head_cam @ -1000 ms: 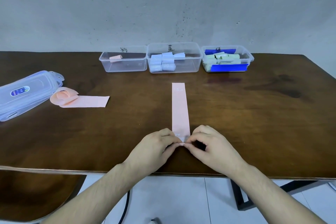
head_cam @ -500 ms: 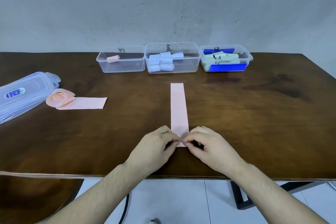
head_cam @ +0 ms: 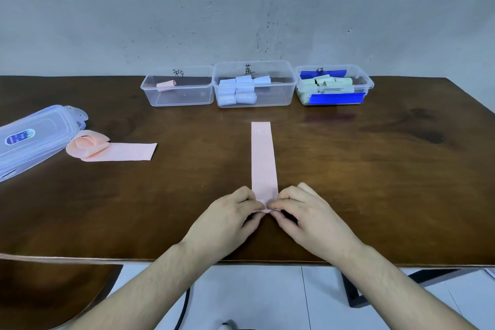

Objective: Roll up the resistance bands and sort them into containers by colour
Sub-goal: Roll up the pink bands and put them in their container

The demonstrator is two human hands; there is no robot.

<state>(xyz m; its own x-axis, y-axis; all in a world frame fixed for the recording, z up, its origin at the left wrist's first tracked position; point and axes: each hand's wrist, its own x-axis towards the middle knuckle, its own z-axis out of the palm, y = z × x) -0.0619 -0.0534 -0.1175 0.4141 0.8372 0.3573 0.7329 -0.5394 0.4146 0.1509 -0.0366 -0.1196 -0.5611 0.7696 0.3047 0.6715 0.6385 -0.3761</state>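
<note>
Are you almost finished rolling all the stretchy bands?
Not quite. Done: one pink roll sits in the left container, and blue rolls and green rolls fill the other two. In hand: the left hand and right hand pinch the near end of the flat pink band, just starting its roll. Left: the loose pink band beside the lids.

Three clear plastic containers (head_cam: 254, 84) stand side by side at the back of the dark wooden counter (head_cam: 375, 182). A flat pink resistance band (head_cam: 263, 158) runs from before the middle one toward the near edge, between the left hand (head_cam: 227, 218) and right hand (head_cam: 313, 218). Far left, a half-rolled pink band (head_cam: 107, 149) lies just right of stacked clear plastic lids (head_cam: 32, 139).
</note>
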